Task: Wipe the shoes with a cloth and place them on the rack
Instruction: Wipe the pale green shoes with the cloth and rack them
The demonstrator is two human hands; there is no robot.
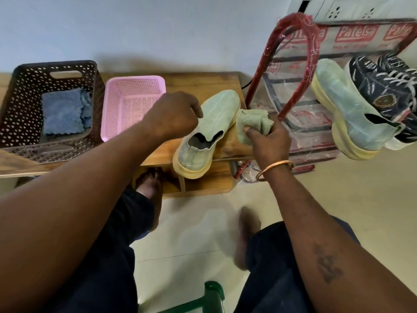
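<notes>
Left grip [173, 114] curls over the shoe [209, 123], fingertips pinching its knit upper just ahead of the collar. Right grip [268, 141] is closed round a bunched green terry cloth [252, 122] at the shoe's right flank near the toe. To the right stands the rack [313, 53], a red tubular frame wrapped in crinkled clear plastic. It carries a second shoe [345, 114] of the same mint knit and a dark laced sneaker [383, 91]. On the low counter [191, 83] of grained wood, a brown perforated basket [22, 98] holds a blue cloth [62, 111], and a pink mesh basket [133, 102] sits just beside it. The shoe lies at the counter's right end, pale mint over a thick yellow foam sole. Its long axis runs from the heel, overhanging the near edge, to the toe, which points away and slightly right. A copper bangle [274, 169] rings the right wrist.
</notes>
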